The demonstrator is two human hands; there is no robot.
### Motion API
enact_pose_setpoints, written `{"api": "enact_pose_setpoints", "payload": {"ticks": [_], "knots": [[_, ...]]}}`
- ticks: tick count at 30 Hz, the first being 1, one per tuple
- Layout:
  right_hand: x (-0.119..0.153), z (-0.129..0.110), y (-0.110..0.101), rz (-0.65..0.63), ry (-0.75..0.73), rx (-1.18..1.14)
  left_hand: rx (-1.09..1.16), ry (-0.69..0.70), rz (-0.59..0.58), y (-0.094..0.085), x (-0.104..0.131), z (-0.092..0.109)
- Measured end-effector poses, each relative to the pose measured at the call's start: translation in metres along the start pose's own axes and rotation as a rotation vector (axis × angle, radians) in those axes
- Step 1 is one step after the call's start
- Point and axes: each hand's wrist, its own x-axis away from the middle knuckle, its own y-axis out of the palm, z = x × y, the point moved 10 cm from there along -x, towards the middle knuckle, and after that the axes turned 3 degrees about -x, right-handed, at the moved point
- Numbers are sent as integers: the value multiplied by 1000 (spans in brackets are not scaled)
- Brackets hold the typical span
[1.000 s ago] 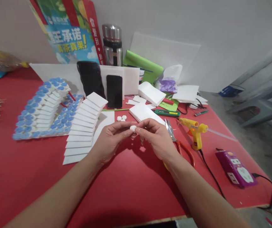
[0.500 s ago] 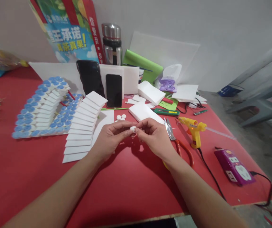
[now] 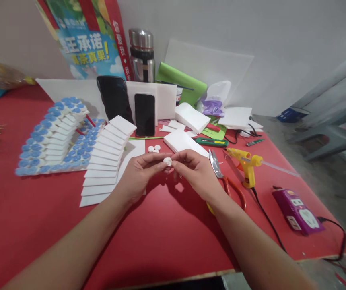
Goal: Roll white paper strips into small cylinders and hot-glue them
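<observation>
Piece, small and white, sits between the fingertips of both hands, above the red tabletop. Clock positions taken from this piece, 12 being away from the person.

Hands: left hand pinches the near-left side, thumb against the fingers; right hand meets it from 3 o'clock, thumb and forefinger at its edge. Both grips look light. How much of the load each one carries: cannot tell.

Step in hand (judgement): finger work on one piece, turning or shaping it. Its surface looks creased, rolled or folded; material not certain.

Surroundings: a few loose white pieces lie at 11 o'clock, just beyond the left fingers. Overlapping white panels fan out at 9 o'clock; past them, a structure with blue-topped rolls. Shears lie open at 3 o'clock, partly behind the right wrist; a yellow glue gun, glue stick in its rear, is farther out the same way. Green cutter at 2 o'clock.

Next move (judgement): from this hold, it calls for an even, gentle pinch. Too hard a squeeze could flatten the piece; letting one side go too early could let it loosen or drop.
</observation>
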Motion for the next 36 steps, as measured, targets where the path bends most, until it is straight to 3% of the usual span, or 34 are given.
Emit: {"api": "enact_pose_setpoints", "payload": {"ticks": [4, 10, 15, 24, 30, 36], "knots": [[-1, 7, 1, -8, 33, -84, -6, 5, -1, 0, 1, 1], [-2, 8, -4, 30, 36, -30, -135, 70, -44, 3, 4, 9], [-1, 8, -4, -9, 72, -13, -137, 82, -59, 5, 4, 12], [6, -5, -2, 92, -66, 284, -254, 154, -4, 2, 4, 19], [6, -11, 1, 37, -84, 145, 92, -17, 16, -1, -1, -3], [3, -8, -17, 170, -69, 193, 274, -82, 10, -1, -3, -4]]}}
